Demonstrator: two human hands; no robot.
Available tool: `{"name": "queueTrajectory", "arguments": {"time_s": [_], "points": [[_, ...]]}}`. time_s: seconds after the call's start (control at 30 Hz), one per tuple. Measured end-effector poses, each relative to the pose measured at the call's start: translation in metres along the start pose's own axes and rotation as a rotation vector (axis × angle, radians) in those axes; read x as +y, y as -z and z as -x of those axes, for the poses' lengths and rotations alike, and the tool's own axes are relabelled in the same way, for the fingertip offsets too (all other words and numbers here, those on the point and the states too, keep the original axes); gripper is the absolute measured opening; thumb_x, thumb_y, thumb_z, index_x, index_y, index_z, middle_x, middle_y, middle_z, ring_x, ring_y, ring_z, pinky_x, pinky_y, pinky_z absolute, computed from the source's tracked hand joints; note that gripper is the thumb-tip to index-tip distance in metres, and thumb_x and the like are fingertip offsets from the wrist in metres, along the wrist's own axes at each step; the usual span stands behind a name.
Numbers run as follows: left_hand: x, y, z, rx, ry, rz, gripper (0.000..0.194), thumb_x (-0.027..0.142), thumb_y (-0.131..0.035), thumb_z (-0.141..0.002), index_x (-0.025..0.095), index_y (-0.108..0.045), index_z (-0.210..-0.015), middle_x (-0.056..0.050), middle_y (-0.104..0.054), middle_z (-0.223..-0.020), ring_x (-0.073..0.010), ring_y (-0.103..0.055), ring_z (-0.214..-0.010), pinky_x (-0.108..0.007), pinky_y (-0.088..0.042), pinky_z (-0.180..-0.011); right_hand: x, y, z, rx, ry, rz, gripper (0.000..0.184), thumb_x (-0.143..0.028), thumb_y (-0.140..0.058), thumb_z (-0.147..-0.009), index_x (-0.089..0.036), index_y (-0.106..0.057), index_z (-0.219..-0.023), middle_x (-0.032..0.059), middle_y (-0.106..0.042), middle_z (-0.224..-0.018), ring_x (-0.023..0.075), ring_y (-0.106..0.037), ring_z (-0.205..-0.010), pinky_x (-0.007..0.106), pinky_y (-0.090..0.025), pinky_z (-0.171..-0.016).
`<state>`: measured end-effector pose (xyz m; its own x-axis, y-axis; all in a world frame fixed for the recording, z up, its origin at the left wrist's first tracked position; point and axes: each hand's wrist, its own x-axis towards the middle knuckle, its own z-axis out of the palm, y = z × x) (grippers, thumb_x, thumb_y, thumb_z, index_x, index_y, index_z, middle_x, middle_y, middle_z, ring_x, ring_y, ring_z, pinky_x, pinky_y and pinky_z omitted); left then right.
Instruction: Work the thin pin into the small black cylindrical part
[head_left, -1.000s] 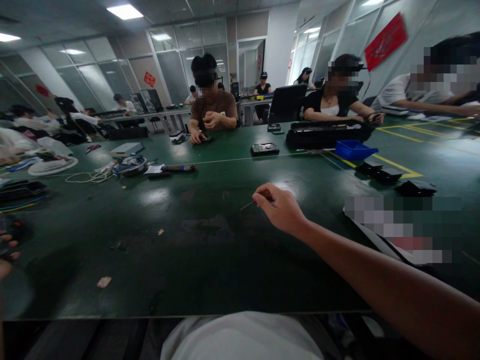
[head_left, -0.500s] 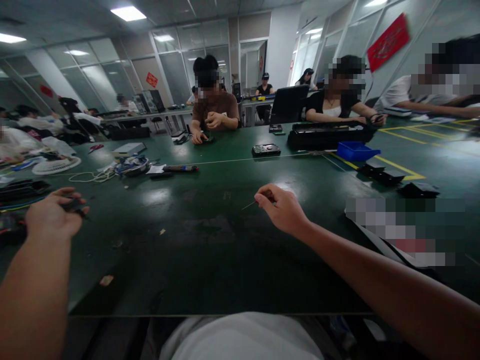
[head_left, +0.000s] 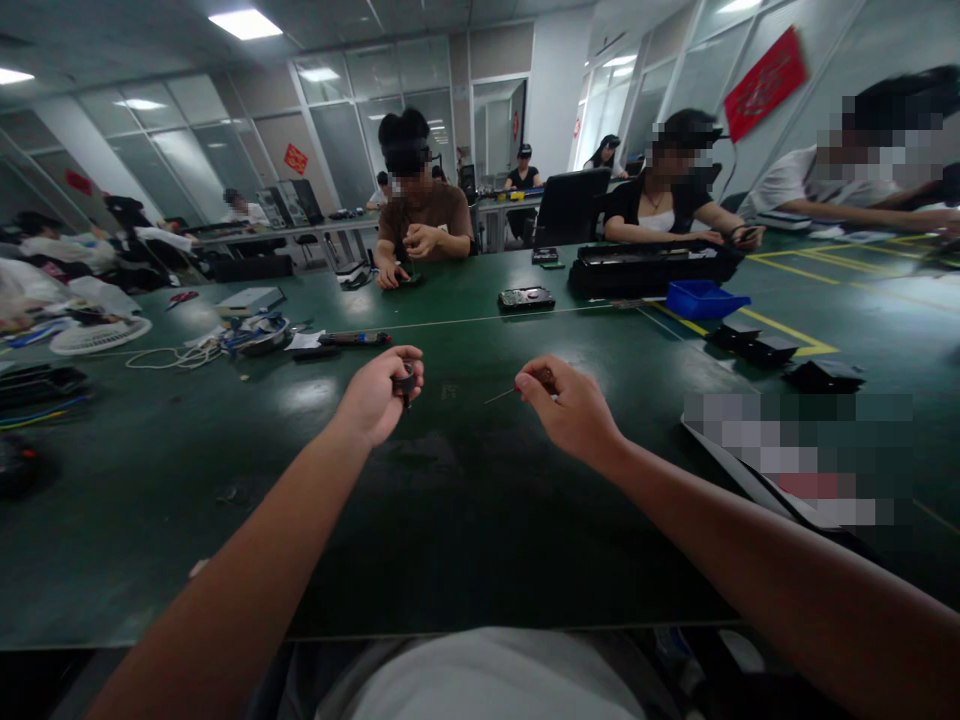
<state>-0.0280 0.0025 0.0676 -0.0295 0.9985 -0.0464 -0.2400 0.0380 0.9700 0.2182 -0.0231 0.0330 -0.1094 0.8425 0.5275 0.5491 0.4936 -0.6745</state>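
My left hand (head_left: 380, 395) is closed around a small black part (head_left: 406, 381), rounded in outline. Its far side is hidden by my fingers. Across from it, my right hand (head_left: 562, 402) grips a thin screwdriver (head_left: 500, 397). Its slender metal shaft points left towards my left hand, and most of the reddish handle is covered by my fingers. The shaft and the black part are apart. Both hands are above the green table (head_left: 480, 520).
Beyond my hands lies an opened hard drive (head_left: 526, 298). A pen-shaped electric tool (head_left: 356, 339) and tangled cables (head_left: 259, 333) are at left. To the right are a blue tray (head_left: 705, 299), black blocks (head_left: 825, 375) and papers (head_left: 757, 470). A co-worker (head_left: 424, 215) sits opposite.
My left hand has come in from the far left edge to the middle, bringing the small black part near the screwdriver. My right hand has stayed almost in place.
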Motion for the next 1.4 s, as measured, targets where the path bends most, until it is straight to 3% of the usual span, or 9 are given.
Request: {"name": "queueTrajectory", "arguments": {"time_s": [0.1,0.23,0.53,0.67,0.73,0.8,0.93,1.2,1.4], "points": [[-0.02,-0.022,0.005,-0.093,-0.034,-0.054,0.032,0.01,-0.046,-0.055,0.015,-0.058,-0.084,-0.003,-0.053,-0.071,-0.0153,-0.05,-0.065,-0.028,-0.04,-0.061,-0.002,0.002,-0.001,0.047,-0.028,-0.004,0.022,-0.04,-0.054,-0.095,-0.021,-0.062,-0.091,0.0033,-0.068,-0.076,0.0188,-0.064,-0.069,0.032,-0.046,-0.064],[-0.041,-0.034,0.008,-0.197,-0.104,-0.259,0.028,0.012,-0.045,-0.063,0.017,-0.06,-0.086,-0.003,-0.057,-0.071,-0.0175,-0.052,-0.071,-0.031,-0.04,-0.071,-0.005,0.003,0.0,0.102,-0.029,-0.023,0.02,-0.038,-0.054,-0.095,-0.02,-0.062,-0.093,0.0041,-0.069,-0.079,0.0191,-0.065,-0.072,0.033,-0.047,-0.067],[-0.057,-0.023,0.007,-0.291,-0.165,-0.568,0.027,0.017,-0.043,-0.075,0.019,-0.057,-0.099,-0.002,-0.059,-0.08,-0.0186,-0.054,-0.08,-0.032,-0.04,-0.077,-0.008,0.003,0.003,0.071,-0.001,-0.092,0.017,-0.035,-0.053,-0.094,-0.022,-0.062,-0.097,0.0044,-0.07,-0.086,0.0196,-0.067,-0.078,0.033,-0.05,-0.07],[-0.062,-0.014,0.008,-0.412,-0.241,-0.657,0.045,0.014,-0.058,-0.071,0.02,-0.051,-0.115,-0.002,-0.06,-0.098,-0.0182,-0.056,-0.091,-0.033,-0.042,-0.085,-0.009,0.006,0.005,0.069,0.019,-0.123,0.013,-0.03,-0.052,-0.093,-0.022,-0.062,-0.092,0.0027,-0.069,-0.08,0.0186,-0.067,-0.073,0.032,-0.05,-0.068],[-0.063,-0.011,0.01,-0.409,-0.296,-0.714,0.05,0.007,-0.059,-0.069,0.02,-0.05,-0.117,-0.003,-0.06,-0.104,-0.0179,-0.057,-0.095,-0.033,-0.043,-0.09,-0.01,0.006,0.006,0.029,0.051,-0.13,0.012,-0.028,-0.053,-0.092,-0.022,-0.063,-0.093,0.0027,-0.07,-0.081,0.0184,-0.068,-0.074,0.032,-0.05,-0.069],[-0.064,-0.01,0.01,-0.369,-0.323,-0.749,0.041,0.006,-0.058,-0.073,0.019,-0.053,-0.112,-0.004,-0.062,-0.104,-0.018,-0.058,-0.096,-0.033,-0.044,-0.092,-0.011,0.006,0.007,-0.03,0.084,-0.137,0.013,-0.028,-0.054,-0.092,-0.022,-0.064,-0.097,0.0032,-0.071,-0.084,0.0188,-0.069,-0.076,0.032,-0.051,-0.071],[-0.067,-0.008,0.008,-0.353,-0.331,-0.802,0.026,0.018,-0.067,-0.08,0.02,-0.063,-0.105,-0.004,-0.066,-0.103,-0.0198,-0.06,-0.094,-0.035,-0.046,-0.089,-0.01,0.003,0.009,-0.107,0.106,-0.12,0.014,-0.029,-0.053,-0.094,-0.022,-0.063,-0.1,0.0038,-0.072,-0.088,0.0195,-0.07,-0.081,0.033,-0.052,-0.073],[-0.074,-0.006,0.004,-0.372,-0.361,-0.728,0.041,0.019,-0.072,-0.081,0.023,-0.063,-0.121,-0.005,-0.068,-0.116,-0.0213,-0.062,-0.106,-0.037,-0.045,-0.099,-0.009,0.003,0.009,-0.143,0.128,-0.119,0.014,-0.029,-0.053,-0.095,-0.021,-0.063,-0.1,0.0037,-0.072,-0.088,0.0188,-0.069,-0.081,0.032,-0.052,-0.074],[-0.069,-0.006,0.007,-0.357,-0.397,-0.82,0.032,0.019,-0.072,-0.081,0.022,-0.067,-0.113,-0.004,-0.07,-0.114,-0.022,-0.063,-0.106,-0.038,-0.046,-0.101,-0.012,0.002,0.008,-0.075,0.087,-0.081,0.018,-0.034,-0.056,-0.094,-0.02,-0.067,-0.095,0.0024,-0.072,-0.08,0.0175,-0.068,-0.073,0.03,-0.049,-0.067]]}}
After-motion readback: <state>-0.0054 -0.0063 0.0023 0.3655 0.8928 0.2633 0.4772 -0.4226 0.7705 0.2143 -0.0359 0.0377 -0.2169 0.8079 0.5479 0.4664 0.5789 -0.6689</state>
